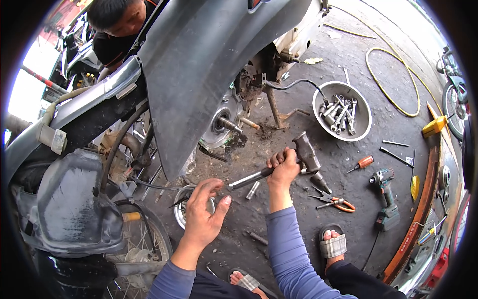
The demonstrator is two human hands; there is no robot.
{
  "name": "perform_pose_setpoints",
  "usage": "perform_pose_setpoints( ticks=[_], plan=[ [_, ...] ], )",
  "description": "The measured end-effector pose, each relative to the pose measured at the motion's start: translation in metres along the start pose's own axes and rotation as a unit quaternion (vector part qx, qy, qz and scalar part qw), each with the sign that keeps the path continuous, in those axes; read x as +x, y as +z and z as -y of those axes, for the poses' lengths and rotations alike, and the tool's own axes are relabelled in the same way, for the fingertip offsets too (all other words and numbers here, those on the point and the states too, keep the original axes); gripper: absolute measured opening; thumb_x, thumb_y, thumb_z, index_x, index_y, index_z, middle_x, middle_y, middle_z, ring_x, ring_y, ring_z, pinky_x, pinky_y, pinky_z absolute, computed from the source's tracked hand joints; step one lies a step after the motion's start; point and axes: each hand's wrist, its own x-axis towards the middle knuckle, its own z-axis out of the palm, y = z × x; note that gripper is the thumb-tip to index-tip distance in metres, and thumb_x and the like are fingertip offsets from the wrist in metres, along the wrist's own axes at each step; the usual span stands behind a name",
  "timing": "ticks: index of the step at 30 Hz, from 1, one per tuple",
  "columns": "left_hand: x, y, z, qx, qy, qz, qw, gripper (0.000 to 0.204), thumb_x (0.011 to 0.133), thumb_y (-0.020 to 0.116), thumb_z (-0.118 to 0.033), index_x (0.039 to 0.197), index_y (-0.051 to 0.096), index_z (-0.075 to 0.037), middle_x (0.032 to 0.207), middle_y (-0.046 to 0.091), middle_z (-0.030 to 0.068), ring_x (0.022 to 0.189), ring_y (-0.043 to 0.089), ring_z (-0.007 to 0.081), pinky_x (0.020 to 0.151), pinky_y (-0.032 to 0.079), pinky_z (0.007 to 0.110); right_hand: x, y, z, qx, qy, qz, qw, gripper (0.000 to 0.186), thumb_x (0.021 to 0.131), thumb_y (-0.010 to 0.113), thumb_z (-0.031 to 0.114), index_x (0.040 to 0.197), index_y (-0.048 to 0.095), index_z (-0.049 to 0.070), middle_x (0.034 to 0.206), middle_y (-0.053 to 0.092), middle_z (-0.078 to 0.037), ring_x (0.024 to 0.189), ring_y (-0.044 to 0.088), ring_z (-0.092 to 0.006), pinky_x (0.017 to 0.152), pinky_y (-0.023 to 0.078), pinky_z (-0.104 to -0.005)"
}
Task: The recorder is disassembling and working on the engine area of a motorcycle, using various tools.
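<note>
Your right hand (284,167) is wrapping its fingers tight around the handle of a hammer (279,167), its dark head sitting just past your knuckles at two o'clock and the shiny metal shaft running out toward eight o'clock. Your left hand (204,212) is hovering with fingers spread and loosely curled, gripping nothing, right above a small round metal dish (180,209) on the concrete floor (298,219); its fingertips are nearing the hammer's shaft end. At eleven o'clock from the hammer, the motorcycle's bare axle (228,124) is sticking out of the hub, under the grey fender (199,74). At one o'clock, well apart, a metal bowl (366,124) is holding wrenches and sockets. At three o'clock a red-handled screwdriver (362,163) and a cordless drill (385,197) are lying on the floor, with orange-handled pliers (336,203) nearer, at four o'clock. Another person is leaning over the motorcycle at the top left.
</note>
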Motion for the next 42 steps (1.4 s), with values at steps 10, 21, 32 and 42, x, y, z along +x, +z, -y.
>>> perform_pose_setpoints(
  ticks=[10,21,32,42],
  plan=[
    [-0.001,-0.006,-0.005,-0.030,0.003,-0.023,0.999,0.034,0.087,0.067,-0.020,0.112,0.059,0.001,0.113,0.060,0.0139,0.100,0.062,0.0248,0.084,0.051,0.034,-0.007,0.002,-0.013,-0.001,0.006,0.045,0.999,0.025,0.089,0.051,0.016,0.066,0.047,0.008,0.056,0.046,0.000,0.045,0.045,-0.0108,0.041,0.036,-0.0288],
    [-0.002,-0.010,0.003,-0.031,-0.002,-0.030,0.999,0.034,0.087,0.068,-0.021,0.111,0.059,0.002,0.113,0.060,0.0135,0.099,0.063,0.0237,0.083,0.051,0.033,0.017,-0.006,-0.014,-0.367,-0.084,0.132,0.917,0.013,0.083,0.058,0.008,0.072,0.051,0.004,0.055,0.048,0.001,0.043,0.045,-0.0090,0.039,0.036,-0.0275],
    [0.000,-0.013,0.004,-0.069,-0.013,-0.043,0.997,0.034,0.088,0.067,-0.020,0.113,0.058,0.001,0.113,0.060,0.0130,0.099,0.063,0.0227,0.084,0.052,0.033,0.000,0.002,-0.012,0.075,0.009,0.032,0.997,0.017,0.086,0.055,0.007,0.073,0.045,0.008,0.052,0.038,0.003,0.038,0.040,-0.0107,0.035,0.034,-0.0289],
    [-0.002,-0.015,0.003,-0.078,-0.024,-0.025,0.996,0.036,0.092,0.063,-0.024,0.115,0.057,0.002,0.116,0.057,0.0118,0.104,0.060,0.0192,0.090,0.049,0.030,0.000,0.009,-0.015,-0.136,-0.047,0.083,0.986,0.013,0.082,0.061,0.007,0.071,0.055,0.005,0.056,0.050,0.003,0.045,0.048,-0.0080,0.040,0.039,-0.0291]
  ],
)
